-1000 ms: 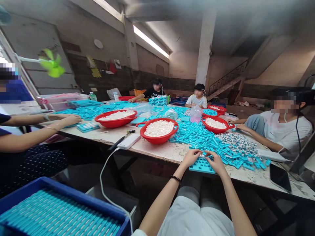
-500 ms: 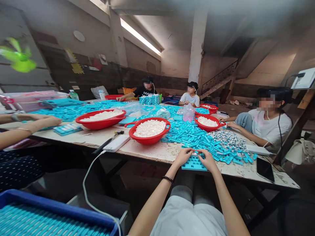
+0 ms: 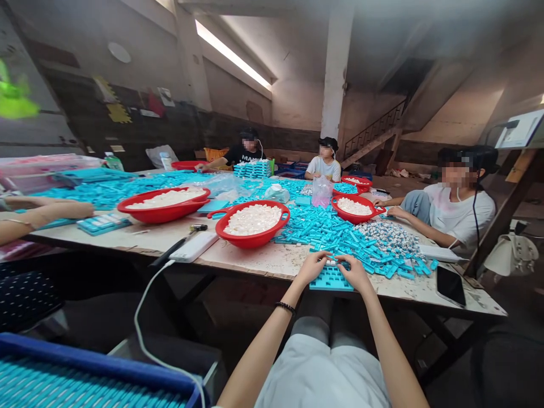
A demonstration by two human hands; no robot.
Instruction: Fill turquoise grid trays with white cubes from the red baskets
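A blue slotted plate lies at the table's near edge, with a few white pieces at its far side. My left hand rests at the plate's far left corner, its fingers bent toward the white pieces. At the far right corner is my right hand, fingers curled in toward the same spot. Whatever the fingertips pinch is too small to make out. Just beyond both hands spreads a heap of blue pieces. A red basket of white pieces stands to the left.
Small white-and-blue pieces and a phone lie to the right. A power bank with a cable and another red basket are at left. Several people sit around the table; a blue crate is at lower left.
The view has shifted slightly. My hands have drawn a little apart at the fingertips, and the white pieces between them show more clearly.
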